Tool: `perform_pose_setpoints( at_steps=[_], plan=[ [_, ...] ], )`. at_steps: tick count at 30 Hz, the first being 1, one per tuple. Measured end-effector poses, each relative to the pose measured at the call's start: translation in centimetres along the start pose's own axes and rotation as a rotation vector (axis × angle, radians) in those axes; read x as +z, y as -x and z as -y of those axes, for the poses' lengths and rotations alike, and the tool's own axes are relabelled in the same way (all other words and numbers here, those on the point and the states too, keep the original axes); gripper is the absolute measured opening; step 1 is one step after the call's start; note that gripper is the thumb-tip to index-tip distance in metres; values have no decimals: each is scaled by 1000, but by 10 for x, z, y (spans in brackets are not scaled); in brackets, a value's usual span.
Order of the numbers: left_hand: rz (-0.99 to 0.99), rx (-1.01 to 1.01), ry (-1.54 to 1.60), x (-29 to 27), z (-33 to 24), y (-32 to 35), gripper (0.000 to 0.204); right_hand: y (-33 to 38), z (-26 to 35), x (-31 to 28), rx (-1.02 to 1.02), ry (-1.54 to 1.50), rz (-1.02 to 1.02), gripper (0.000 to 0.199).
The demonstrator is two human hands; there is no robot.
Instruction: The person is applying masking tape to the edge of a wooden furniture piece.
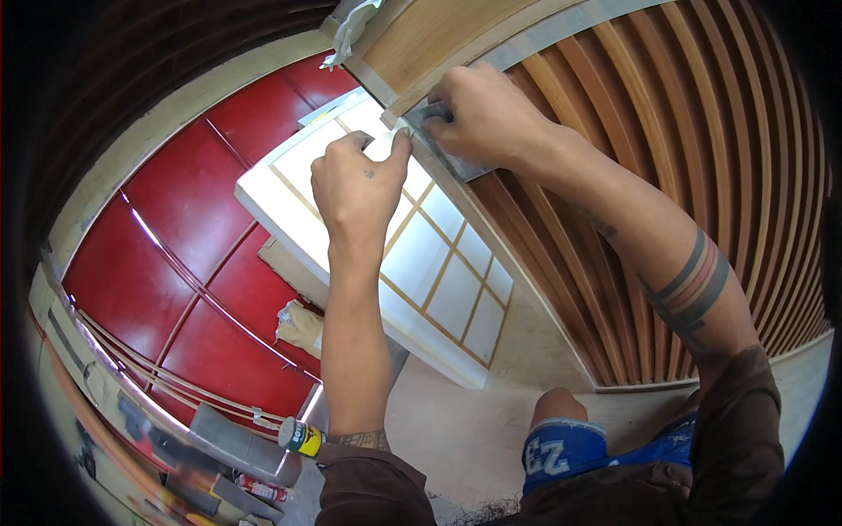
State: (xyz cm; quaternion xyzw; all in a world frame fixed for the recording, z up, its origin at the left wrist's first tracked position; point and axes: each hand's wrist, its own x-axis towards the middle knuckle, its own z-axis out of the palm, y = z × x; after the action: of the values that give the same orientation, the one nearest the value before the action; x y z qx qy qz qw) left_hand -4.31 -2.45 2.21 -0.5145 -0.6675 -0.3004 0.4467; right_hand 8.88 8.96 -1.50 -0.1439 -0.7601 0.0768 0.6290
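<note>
My right hand (487, 118) grips a flat grey metal scraper (467, 168). Its blade lies against the pale wooden edge of a slatted panel (631, 167). Just left of it, my left hand (360, 180) is raised with thumb and fingers curled toward each other at the same edge. Something pale shows between them, but I cannot make out what it is. The slatted panel has brown vertical wooden slats inside a light frame and stands at my right.
Behind my left hand stands a white panel (421, 263) with tan grid strips. Beyond is a red panelled surface (210, 237). Lower left are a small green-and-yellow can (300, 437), a grey block (241, 443) and several tools. Crumpled white paper (351, 35) hangs at the top.
</note>
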Motion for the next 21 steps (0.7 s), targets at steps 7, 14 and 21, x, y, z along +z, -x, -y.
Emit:
perform_pose_setpoints(
  at_steps=[7, 14, 21],
  plan=[
    [-177, 116, 28, 5, 0, 2, 50, -6, -7, 5, -44, -35, -11, 21],
    [-62, -98, 180, 4, 1, -3, 50, -4, -8, 4, -54, -2, -28, 21],
    [-30, -100, 198, 2, 7, -8, 52, -3, 3, -5, 0, -30, 19, 15]
  ],
)
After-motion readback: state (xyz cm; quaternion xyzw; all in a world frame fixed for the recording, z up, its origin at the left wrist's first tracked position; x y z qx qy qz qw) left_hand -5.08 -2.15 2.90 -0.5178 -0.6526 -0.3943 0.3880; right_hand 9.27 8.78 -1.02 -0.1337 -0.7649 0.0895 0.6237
